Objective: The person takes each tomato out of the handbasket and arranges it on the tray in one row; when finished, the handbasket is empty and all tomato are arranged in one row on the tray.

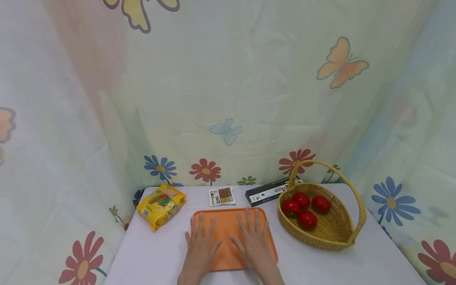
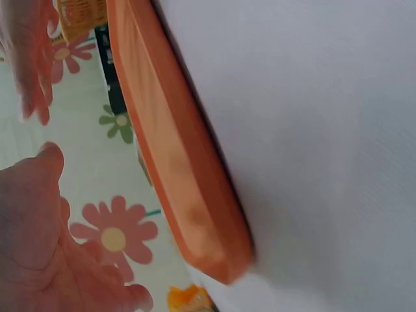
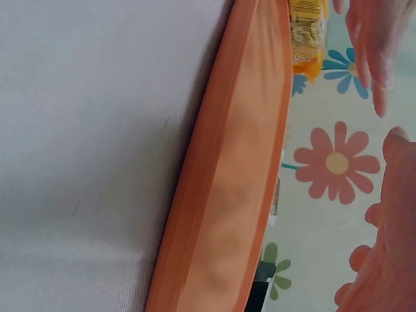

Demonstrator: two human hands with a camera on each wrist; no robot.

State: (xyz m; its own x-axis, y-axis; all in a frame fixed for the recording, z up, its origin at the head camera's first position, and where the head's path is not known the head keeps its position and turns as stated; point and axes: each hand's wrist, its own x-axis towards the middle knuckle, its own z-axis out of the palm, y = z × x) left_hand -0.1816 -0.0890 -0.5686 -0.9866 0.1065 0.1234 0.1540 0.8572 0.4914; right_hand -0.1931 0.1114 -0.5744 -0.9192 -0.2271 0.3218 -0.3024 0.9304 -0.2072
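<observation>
An orange tray [image 1: 226, 259] lies flat at the front middle of the white table. Over its left half is my left hand [image 1: 200, 249], palm down with fingers spread and straight. My right hand [image 1: 254, 247] is spread the same way over the right half, the two thumbs pointing towards each other. In the left wrist view, the left hand [image 2: 39, 240] hovers above the tray's rim [image 2: 146, 143], holding nothing. The right wrist view likewise has the right hand [image 3: 390, 227] raised above the tray [image 3: 227, 188], its fingers holding nothing.
A yellow snack bag [image 1: 161, 206] lies at the back left. Behind the tray are a small white-and-brown packet [image 1: 221, 196] and a black pasta box [image 1: 270, 190]. At right stands a wicker basket [image 1: 333, 231] with several red tomatoes [image 1: 307, 219] and a tall handle. A patterned curtain [image 1: 228, 91] surrounds the table.
</observation>
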